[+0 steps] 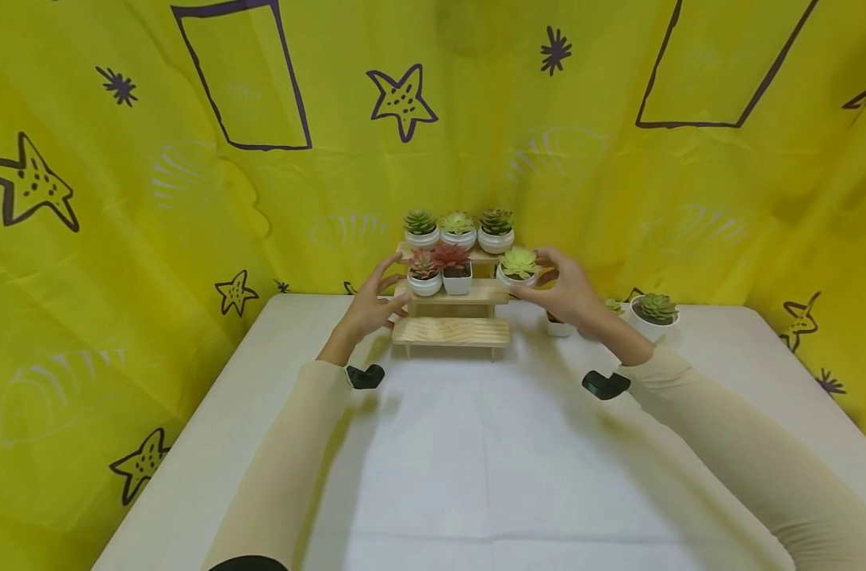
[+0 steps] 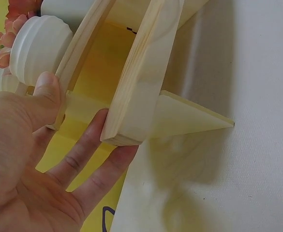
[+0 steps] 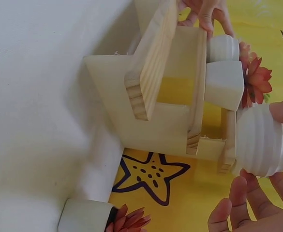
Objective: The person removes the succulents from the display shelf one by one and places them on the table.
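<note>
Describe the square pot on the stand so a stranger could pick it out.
Find the wooden stand on the white table. On its middle step, the square pot holds a red plant, just right of a round pot in the head view. Its flat sides and corners set it apart: the stand's other pots are round.

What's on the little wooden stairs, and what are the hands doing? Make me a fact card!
Stairs: wooden, three steps
Top step: three potted green plants
Middle step: two potted reddish plants, left and centre
Bottom step: no plants
Left hand: touches the stairs' left end
Right hand: pinches a light green potted plant near the middle step's right end
Table: white; more potted plants at right, some partly hidden
Backdrop: yellow, starfish drawings
</note>
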`<action>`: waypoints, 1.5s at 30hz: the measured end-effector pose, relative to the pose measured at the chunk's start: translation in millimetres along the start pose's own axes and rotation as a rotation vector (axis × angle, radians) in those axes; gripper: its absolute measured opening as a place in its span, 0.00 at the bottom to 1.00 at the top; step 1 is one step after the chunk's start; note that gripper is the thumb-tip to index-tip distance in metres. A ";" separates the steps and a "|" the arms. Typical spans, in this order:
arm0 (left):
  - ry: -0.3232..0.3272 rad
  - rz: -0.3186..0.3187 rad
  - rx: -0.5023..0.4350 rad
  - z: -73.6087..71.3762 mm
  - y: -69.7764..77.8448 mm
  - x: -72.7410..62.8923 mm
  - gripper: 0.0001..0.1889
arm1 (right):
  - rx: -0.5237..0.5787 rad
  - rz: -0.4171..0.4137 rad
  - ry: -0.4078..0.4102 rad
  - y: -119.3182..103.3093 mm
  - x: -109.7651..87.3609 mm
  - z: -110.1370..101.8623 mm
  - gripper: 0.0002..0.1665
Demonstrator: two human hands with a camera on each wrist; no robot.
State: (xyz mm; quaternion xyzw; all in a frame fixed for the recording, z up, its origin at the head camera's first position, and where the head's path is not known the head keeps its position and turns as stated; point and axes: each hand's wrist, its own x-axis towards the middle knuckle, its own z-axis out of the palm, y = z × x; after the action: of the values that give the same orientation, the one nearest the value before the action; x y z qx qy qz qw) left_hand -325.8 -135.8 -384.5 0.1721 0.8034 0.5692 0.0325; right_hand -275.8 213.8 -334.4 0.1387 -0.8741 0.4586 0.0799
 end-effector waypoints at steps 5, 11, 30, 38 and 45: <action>-0.003 -0.005 0.009 0.1 0.3 0.8 0.40 | 0.020 0.014 -0.018 1.5 -2.6 -1.5 0.46; -0.013 -0.011 -0.020 -0.4 2.8 -0.5 0.41 | 0.021 0.016 -0.021 2.7 -4.8 -3.1 0.46; 0.000 -0.006 -0.031 -1.3 1.9 -1.6 0.40 | -0.019 0.014 -0.023 26.0 -30.6 -10.6 0.39; 0.001 -0.002 -0.021 -0.9 0.6 -1.6 0.40 | -0.052 0.029 -0.025 40.8 -46.4 -17.7 0.39; 0.004 0.000 -0.011 1.1 -0.8 -0.5 0.40 | -0.092 0.049 -0.033 51.9 -64.7 -22.5 0.40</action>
State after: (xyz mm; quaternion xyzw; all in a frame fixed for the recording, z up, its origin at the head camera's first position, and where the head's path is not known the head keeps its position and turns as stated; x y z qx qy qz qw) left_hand -325.3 -135.2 -385.7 0.1710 0.8001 0.5741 0.0320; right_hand -230.5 271.3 -379.3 0.1210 -0.8985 0.4176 0.0608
